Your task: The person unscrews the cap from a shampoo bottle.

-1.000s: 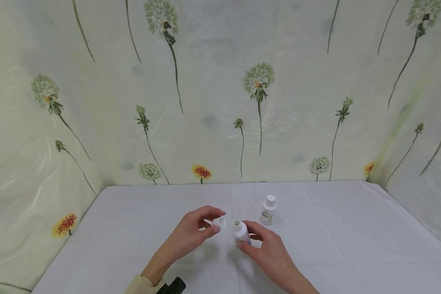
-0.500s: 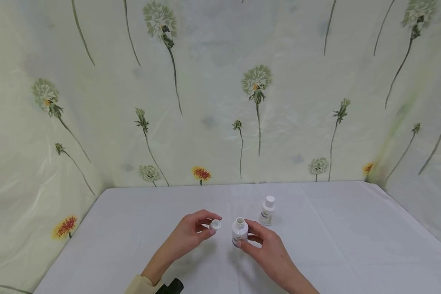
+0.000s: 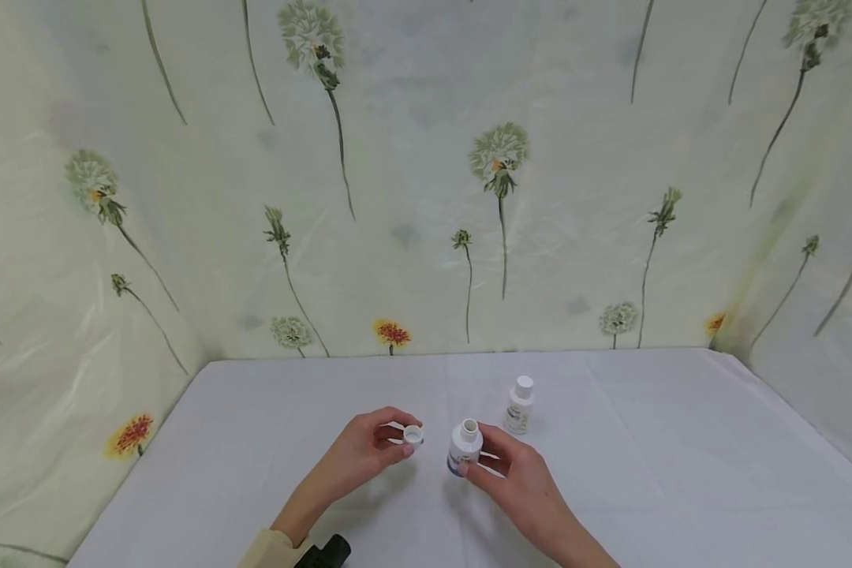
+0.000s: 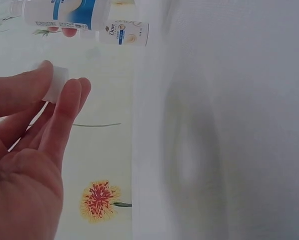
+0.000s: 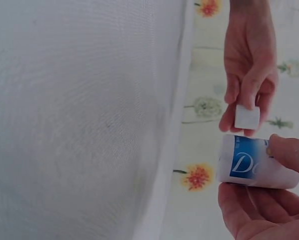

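Between the thumb and fingers of my left hand (image 3: 362,454) is a small white cap (image 3: 413,437), its hollow side facing up toward the head camera. My right hand (image 3: 518,473) grips a white bottle (image 3: 465,446) round its body, off to the right of the cap. The bottle's bare neck points up with its mouth uncovered. A blue label with partly hidden lettering shows on the bottle (image 5: 252,159) in the right wrist view. Bottle and cap are apart, a short gap between them.
A second white bottle (image 3: 519,410), capped and upright, stands on the white-covered table (image 3: 646,442) just behind my right hand. In the left wrist view this bottle (image 4: 125,33) reads "Dove". A flower-printed sheet (image 3: 412,173) hangs behind the table and at both sides.
The bottle has swung from leaning left to standing with its neck slightly right. My left hand has drawn a little left, and the cap's hollow side has come into view.
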Tool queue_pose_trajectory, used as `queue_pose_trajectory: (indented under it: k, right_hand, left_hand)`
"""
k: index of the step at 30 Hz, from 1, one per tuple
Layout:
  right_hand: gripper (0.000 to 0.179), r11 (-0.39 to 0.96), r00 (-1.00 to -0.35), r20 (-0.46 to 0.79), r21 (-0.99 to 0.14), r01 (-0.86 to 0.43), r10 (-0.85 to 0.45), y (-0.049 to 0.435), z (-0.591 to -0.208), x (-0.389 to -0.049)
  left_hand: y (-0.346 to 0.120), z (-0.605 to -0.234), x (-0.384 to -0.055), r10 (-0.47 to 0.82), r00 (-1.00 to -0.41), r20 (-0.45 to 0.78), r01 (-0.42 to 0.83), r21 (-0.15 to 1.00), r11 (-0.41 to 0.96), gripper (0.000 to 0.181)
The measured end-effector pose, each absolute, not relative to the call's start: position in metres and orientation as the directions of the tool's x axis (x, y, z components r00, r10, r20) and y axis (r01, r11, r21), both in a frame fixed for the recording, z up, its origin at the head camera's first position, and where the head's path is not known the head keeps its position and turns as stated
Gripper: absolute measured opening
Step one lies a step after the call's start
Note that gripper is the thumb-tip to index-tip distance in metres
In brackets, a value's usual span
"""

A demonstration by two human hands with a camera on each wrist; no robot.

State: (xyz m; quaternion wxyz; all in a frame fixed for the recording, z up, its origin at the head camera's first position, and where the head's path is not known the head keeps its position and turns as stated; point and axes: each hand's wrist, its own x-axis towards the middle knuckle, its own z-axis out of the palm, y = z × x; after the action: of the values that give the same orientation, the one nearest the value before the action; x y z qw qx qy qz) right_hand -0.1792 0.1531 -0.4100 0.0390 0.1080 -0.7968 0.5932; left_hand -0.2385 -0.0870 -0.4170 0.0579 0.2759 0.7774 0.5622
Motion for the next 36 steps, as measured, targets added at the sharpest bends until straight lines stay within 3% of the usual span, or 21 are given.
queue_pose_trajectory:
  k: [9, 36]
  right_hand:
    - [0.047, 0.294, -0.974, 0.189, -0.931, -0.218, -0.123, 0.15, -0.411, -0.183]
    - [0.046, 0.288, -0.983, 0.165, -0.94, -0.181, -0.077, 0.133, -0.419, -0.216]
  left_hand:
    - [-0.091, -0.416, -0.242, 0.459, -0.872, 0.172, 0.29, 0.936, 0.201, 0.025]
    - [-0.105, -0.421, -0.254, 0.344, -0.918, 0.197, 0.327, 0.866, 0.377, 0.028]
